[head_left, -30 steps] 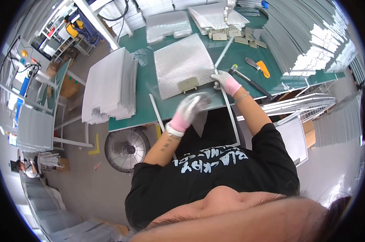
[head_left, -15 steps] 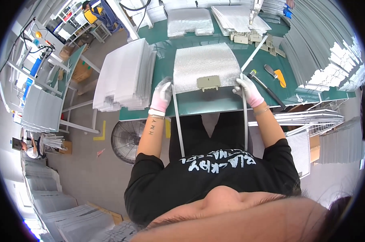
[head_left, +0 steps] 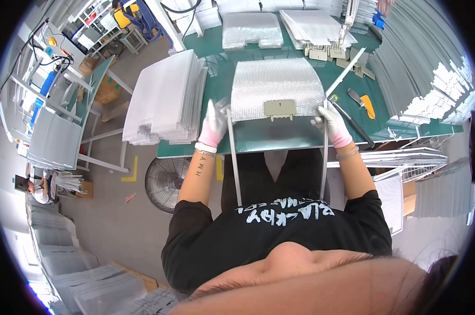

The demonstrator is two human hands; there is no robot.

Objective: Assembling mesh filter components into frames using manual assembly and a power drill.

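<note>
A silvery mesh filter panel lies on the green table in front of me, a beige plastic clip piece at its near edge. One thin metal frame strip runs from the panel's left side toward my body. Its counterpart, the right metal strip, does the same from the other side. My left hand, in a white and pink glove, is open beside the left strip, fingers raised and partly blurred. My gloved right hand is closed around the right strip near the panel's corner.
Left of the panel stands a stack of mesh sheets. On the right lie a hammer, a yellow-handled tool and several beige clips. Tall stacked sheets border the right side. A floor fan stands below the table's left edge.
My left hand's fingers have straightened and lifted from around the left strip. The right hand stays at the right strip. The view has shifted slightly, moving the table scene rightward.
</note>
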